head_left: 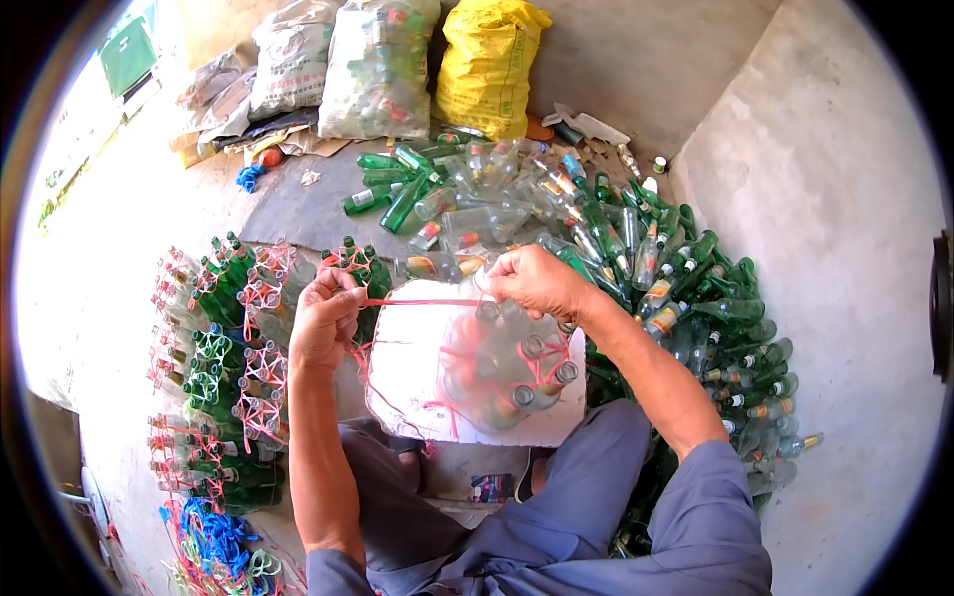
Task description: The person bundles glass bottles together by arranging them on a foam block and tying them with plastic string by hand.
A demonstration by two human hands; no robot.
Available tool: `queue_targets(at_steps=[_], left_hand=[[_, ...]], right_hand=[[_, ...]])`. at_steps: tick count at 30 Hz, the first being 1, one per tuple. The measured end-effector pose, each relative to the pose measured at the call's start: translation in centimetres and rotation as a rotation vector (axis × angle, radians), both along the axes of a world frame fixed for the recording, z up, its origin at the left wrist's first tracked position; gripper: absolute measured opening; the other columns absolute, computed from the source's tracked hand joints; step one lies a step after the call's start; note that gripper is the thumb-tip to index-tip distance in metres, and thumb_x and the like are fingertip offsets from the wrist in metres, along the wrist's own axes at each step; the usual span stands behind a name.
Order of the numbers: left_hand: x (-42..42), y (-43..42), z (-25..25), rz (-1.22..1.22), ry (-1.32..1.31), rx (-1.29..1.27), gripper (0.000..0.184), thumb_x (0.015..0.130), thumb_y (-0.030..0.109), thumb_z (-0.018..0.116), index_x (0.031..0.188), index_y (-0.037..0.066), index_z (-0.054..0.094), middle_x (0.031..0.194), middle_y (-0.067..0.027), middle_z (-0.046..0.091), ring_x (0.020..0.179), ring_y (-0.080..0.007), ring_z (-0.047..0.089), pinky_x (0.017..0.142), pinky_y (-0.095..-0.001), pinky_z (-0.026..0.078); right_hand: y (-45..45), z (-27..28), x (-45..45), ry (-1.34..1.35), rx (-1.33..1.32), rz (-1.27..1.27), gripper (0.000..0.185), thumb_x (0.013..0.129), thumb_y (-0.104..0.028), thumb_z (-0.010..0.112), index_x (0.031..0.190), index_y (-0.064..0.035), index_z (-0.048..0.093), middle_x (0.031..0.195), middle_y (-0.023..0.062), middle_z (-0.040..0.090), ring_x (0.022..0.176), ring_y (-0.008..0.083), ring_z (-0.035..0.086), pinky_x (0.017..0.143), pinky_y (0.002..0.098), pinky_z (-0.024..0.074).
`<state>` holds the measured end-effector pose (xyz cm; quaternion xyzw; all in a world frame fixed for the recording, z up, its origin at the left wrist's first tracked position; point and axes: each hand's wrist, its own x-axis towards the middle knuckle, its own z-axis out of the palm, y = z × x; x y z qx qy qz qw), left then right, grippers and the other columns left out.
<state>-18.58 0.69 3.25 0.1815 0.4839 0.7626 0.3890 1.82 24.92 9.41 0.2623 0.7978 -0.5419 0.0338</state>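
Observation:
A pink string (422,302) is stretched level between my two hands. My left hand (328,313) pinches its left end, with more string hanging below the fingers. My right hand (537,281) is closed on the string's other end, just above the bottle necks. Beneath it, a group of clear glass bottles (487,363) stands on a white board (407,397) in front of my lap. Pink string runs around and between several of their necks. Part of the bottles' far side is hidden by my right hand.
Bundles of tied green and clear bottles (224,368) stand at the left. Loose bottles (636,248) are heaped behind and to the right. Blue string (209,536) lies at lower left. Filled sacks (487,65) stand at the back, and a wall (825,248) rises at right.

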Motion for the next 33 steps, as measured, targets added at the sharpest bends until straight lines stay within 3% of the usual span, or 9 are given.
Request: queue_targets(at_steps=[5, 9, 10, 16, 22, 25, 28, 33], left_hand=[[3.1, 2.9, -0.9, -0.057, 0.206, -0.193, 0.016, 0.083, -0.002, 0.072, 0.081, 0.006, 0.058, 0.065, 0.0049, 0.055, 0.051, -0.0010, 0.044, 0.044, -0.0198, 0.028], [4.7, 5.1, -2.2, -0.110, 0.318, -0.189, 0.012, 0.087, -0.003, 0.069, 0.085, 0.003, 0.058, 0.072, 0.0017, 0.060, 0.062, -0.0028, 0.053, 0.055, -0.0195, 0.040], [4.7, 5.3, -2.3, -0.151, 0.360, -0.220, 0.010, 0.087, -0.002, 0.069, 0.086, 0.001, 0.060, 0.076, -0.0001, 0.063, 0.069, -0.0044, 0.056, 0.062, -0.0208, 0.044], [5.8, 7.2, -4.0, -0.185, 0.494, -0.250, 0.009, 0.088, 0.001, 0.070, 0.086, -0.001, 0.062, 0.077, 0.0007, 0.062, 0.069, -0.0050, 0.054, 0.062, -0.0219, 0.043], [7.8, 7.8, -1.3, -0.188, 0.617, -0.337, 0.008, 0.089, 0.003, 0.069, 0.086, -0.003, 0.064, 0.073, 0.0024, 0.062, 0.065, -0.0039, 0.051, 0.058, -0.0225, 0.040], [7.7, 8.8, -3.4, -0.184, 0.535, -0.273, 0.007, 0.090, 0.002, 0.068, 0.086, -0.002, 0.064, 0.072, 0.0028, 0.060, 0.065, -0.0039, 0.049, 0.057, -0.0228, 0.039], [7.8, 9.3, -4.1, -0.189, 0.528, -0.274, 0.007, 0.090, 0.001, 0.067, 0.085, -0.002, 0.064, 0.071, 0.0035, 0.059, 0.064, -0.0037, 0.048, 0.056, -0.0232, 0.038], [8.1, 9.6, -4.0, -0.157, 0.437, -0.227, 0.005, 0.089, -0.001, 0.067, 0.085, 0.000, 0.063, 0.070, 0.0036, 0.059, 0.060, -0.0032, 0.047, 0.053, -0.0226, 0.035]], right_hand=[[1.1, 0.4, 0.6, 0.022, -0.119, -0.069, 0.022, 0.093, -0.021, 0.071, 0.099, -0.0003, 0.067, 0.075, 0.0021, 0.064, 0.049, 0.0044, 0.047, 0.040, 0.0211, 0.0352], [2.0, 1.3, 2.2, 0.029, -0.164, -0.016, 0.020, 0.093, -0.016, 0.070, 0.103, 0.0008, 0.065, 0.072, 0.0028, 0.062, 0.051, 0.0050, 0.050, 0.040, 0.0201, 0.0355], [1.9, 1.7, 2.5, 0.040, -0.124, 0.009, 0.017, 0.094, -0.015, 0.068, 0.099, 0.0011, 0.066, 0.073, 0.0028, 0.064, 0.050, 0.0051, 0.050, 0.041, 0.0201, 0.0366], [1.7, 4.3, 2.7, -0.035, 0.257, 0.151, 0.014, 0.091, -0.013, 0.067, 0.089, 0.0012, 0.067, 0.075, 0.0016, 0.067, 0.057, 0.0055, 0.056, 0.053, 0.0268, 0.0467], [2.4, 3.9, 3.8, 0.175, 0.766, 0.382, 0.008, 0.085, -0.009, 0.067, 0.087, -0.0016, 0.066, 0.073, 0.0098, 0.065, 0.067, 0.0241, 0.064, 0.064, 0.0362, 0.0521], [2.8, 3.6, 4.7, 0.254, 1.100, 0.516, 0.011, 0.082, -0.009, 0.069, 0.091, -0.0041, 0.065, 0.077, 0.0100, 0.063, 0.077, 0.0317, 0.062, 0.069, 0.0402, 0.0519], [2.9, 3.1, 5.4, 0.384, 1.212, 0.515, 0.013, 0.079, -0.010, 0.069, 0.090, -0.0064, 0.062, 0.076, 0.0110, 0.059, 0.080, 0.0314, 0.060, 0.069, 0.0447, 0.0502], [2.5, 2.0, 6.5, 0.400, 1.265, 0.448, 0.017, 0.078, -0.009, 0.070, 0.091, -0.0071, 0.059, 0.077, 0.0091, 0.059, 0.079, 0.0303, 0.060, 0.068, 0.0439, 0.0496]])
